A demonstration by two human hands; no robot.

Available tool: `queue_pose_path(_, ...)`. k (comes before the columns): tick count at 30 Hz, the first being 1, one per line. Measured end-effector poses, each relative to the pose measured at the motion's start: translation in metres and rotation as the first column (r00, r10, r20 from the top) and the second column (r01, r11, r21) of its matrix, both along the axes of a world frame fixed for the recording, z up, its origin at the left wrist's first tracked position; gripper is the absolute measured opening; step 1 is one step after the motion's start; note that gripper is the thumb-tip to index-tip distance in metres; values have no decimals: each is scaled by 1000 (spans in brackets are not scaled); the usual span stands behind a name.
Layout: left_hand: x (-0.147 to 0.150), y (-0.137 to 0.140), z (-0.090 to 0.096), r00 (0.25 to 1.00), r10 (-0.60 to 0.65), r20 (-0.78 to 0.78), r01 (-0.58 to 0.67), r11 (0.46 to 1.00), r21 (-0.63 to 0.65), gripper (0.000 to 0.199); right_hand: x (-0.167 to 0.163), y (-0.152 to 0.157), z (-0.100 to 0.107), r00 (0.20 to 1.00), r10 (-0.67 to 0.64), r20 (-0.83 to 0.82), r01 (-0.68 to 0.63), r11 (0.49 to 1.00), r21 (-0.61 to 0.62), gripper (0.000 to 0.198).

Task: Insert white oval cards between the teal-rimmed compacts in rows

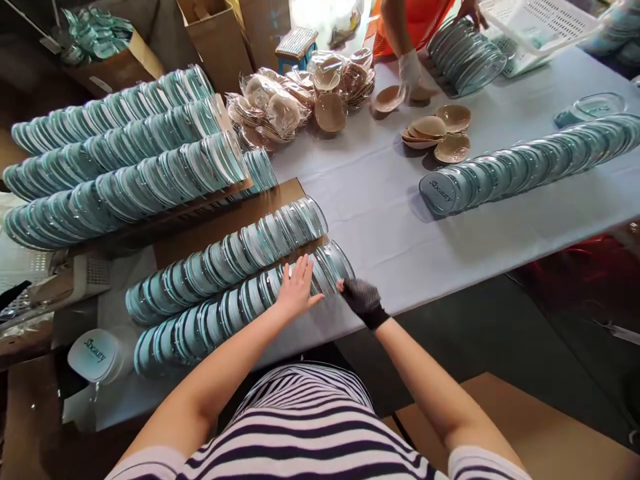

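Note:
In the head view, two rows of clear, teal-tinted, rounded plastic containers lie stacked on their sides: a back row [235, 250] and a front row [210, 323]. My bare left hand [296, 287] rests on the front row near its right end, palm down with fingers apart. Close against that row's right end is my right hand [361, 298], in a dark striped glove with bare fingertips. Its fingers are curled, and whatever lies inside them is hidden. A single container [95, 357] printed with dark lettering stands left of the rows.
More container rows [125, 180] lie on cardboard at the left. Wrapped beige dishes [280, 100] sit at the back. A co-worker's gloved hand [410, 70] touches loose dishes [387, 99]. One long container row [530, 160] and a white basket [545, 30] occupy the table's [370, 193] right.

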State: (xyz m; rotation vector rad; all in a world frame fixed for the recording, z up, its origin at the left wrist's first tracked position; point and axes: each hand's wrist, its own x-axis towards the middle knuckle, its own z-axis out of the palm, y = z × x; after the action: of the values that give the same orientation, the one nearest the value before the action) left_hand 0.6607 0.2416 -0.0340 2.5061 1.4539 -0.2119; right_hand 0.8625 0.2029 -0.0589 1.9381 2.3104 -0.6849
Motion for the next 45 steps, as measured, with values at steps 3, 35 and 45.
queue_pose_path(3, 23, 14, -1, 1000, -14, 18, 14, 1000, -6, 90, 0, 71, 43, 986, -18, 164, 11, 999, 42, 40)
queue_pose_path(35, -58, -26, 20, 860, 48, 508, -104, 991, 83, 83, -18, -86, -70, 970, -61, -236, 46, 997, -68, 42)
queue_pose_path(45, -425, -128, -31, 39, 620, 783, -999, 6, 45, 55, -381, 27, 47, 688, 334, -644, -397, 916, 50, 43)
